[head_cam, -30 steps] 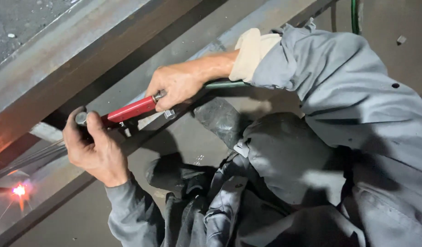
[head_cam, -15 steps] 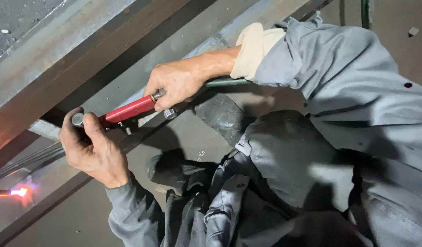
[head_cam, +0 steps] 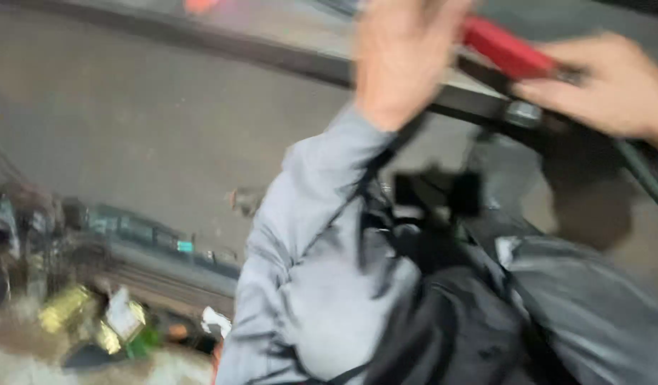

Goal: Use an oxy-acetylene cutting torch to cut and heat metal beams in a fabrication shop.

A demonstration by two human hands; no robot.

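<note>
The view is heavily motion-blurred. My right hand [head_cam: 608,87] at the upper right is closed around the rear of a red-handled tool [head_cam: 506,50], which lies along a dark steel beam [head_cam: 443,98]. My left hand [head_cam: 401,58] is at the top centre, over the tool's front end. Its fingers are cut off by the frame's top edge, so its grip does not show. A green hose [head_cam: 646,175] runs down from under my right hand. My grey left sleeve [head_cam: 322,235] fills the middle.
Grey concrete floor [head_cam: 129,121] spreads to the left. A dark rail [head_cam: 154,239] and blurred yellow and green clutter [head_cam: 86,317] lie at the lower left. An orange glow [head_cam: 200,6] shows at the top edge. My dark trousers [head_cam: 450,321] fill the bottom.
The camera has swung sharply down and left, so both hands and the tool now sit at the top of the frame. The clutter at the lower left has come into view.
</note>
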